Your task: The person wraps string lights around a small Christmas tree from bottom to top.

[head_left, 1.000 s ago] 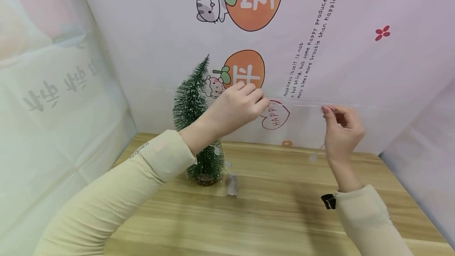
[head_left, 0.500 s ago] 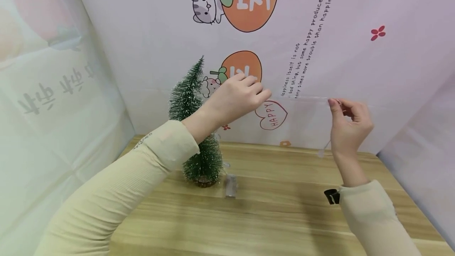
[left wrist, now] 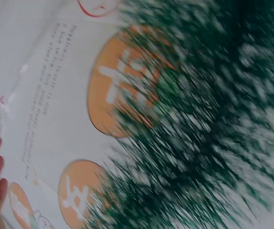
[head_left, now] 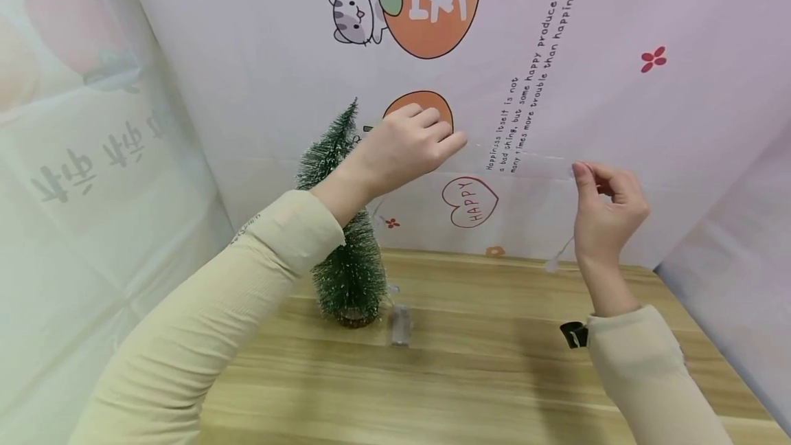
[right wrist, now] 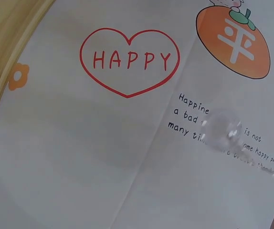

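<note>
Beyond your left hand [head_left: 402,146] you face a pale back wall [head_left: 266,74] printed with orange fruits [head_left: 435,5] and a red heart [head_left: 471,202]. A whitish side wall [head_left: 68,280] stands to that hand's left, a pale right wall [head_left: 741,253] right of your right hand [head_left: 608,215]. Below, a wood-grain tabletop [head_left: 457,383] bears a soft shadow [head_left: 546,356].

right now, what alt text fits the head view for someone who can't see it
A clear strand runs between a person's raised left hand and right hand in front of a printed sheet. A small green tree, partly hidden by the left arm, stands on a wooden table beside a small greyish box.
</note>
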Demonstrator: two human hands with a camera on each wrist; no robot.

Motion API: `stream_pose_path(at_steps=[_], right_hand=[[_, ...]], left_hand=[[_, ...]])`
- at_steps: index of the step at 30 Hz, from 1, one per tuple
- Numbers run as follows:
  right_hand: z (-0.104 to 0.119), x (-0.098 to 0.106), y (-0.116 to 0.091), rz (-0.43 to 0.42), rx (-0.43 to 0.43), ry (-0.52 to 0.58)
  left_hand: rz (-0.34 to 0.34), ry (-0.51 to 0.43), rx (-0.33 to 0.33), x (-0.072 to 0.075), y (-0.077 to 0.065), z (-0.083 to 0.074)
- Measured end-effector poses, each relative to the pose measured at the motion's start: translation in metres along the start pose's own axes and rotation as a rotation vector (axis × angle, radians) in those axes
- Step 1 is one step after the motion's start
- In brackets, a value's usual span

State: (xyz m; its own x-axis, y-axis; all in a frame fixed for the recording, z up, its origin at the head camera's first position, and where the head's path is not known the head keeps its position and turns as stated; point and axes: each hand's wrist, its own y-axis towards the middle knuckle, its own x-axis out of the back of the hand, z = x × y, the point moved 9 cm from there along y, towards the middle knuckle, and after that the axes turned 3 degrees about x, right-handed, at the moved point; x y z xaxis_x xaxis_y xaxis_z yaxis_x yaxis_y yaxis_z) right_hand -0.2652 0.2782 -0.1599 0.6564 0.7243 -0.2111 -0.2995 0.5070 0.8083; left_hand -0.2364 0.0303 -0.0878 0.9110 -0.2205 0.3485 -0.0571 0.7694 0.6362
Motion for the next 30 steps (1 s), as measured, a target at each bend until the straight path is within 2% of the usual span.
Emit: stream_pose_path(at_steps=[4,7,12,16,18,25,30], right_hand=[[0.000,-0.002,0.000,0.005,0.001,0.011],[0.000,-0.004,0.001,0.006,0.000,0.019],[0.001,-0.006,0.001,0.002,-0.013,0.028],[0.003,-0.009,0.002,0.005,-0.015,0.043],[0.004,-0.011,0.002,0.007,-0.015,0.054],[0.006,-0.017,0.002,-0.001,-0.054,0.120],[0.013,-0.018,0.000,-0.002,-0.083,0.157]], left_hand=[[-0.041,-0.038,-0.048,0.002,-0.001,0.005],[-0.031,-0.048,-0.074,0.002,-0.001,0.008],[0.078,-0.062,-0.074,-0.003,0.002,0.014],[0.201,-0.088,-0.027,-0.010,0.004,0.021],[0.227,-0.088,0.000,-0.011,0.005,0.024],[0.167,-0.028,0.085,-0.008,0.007,0.029],[0.179,-0.038,0.097,-0.011,0.006,0.025]])
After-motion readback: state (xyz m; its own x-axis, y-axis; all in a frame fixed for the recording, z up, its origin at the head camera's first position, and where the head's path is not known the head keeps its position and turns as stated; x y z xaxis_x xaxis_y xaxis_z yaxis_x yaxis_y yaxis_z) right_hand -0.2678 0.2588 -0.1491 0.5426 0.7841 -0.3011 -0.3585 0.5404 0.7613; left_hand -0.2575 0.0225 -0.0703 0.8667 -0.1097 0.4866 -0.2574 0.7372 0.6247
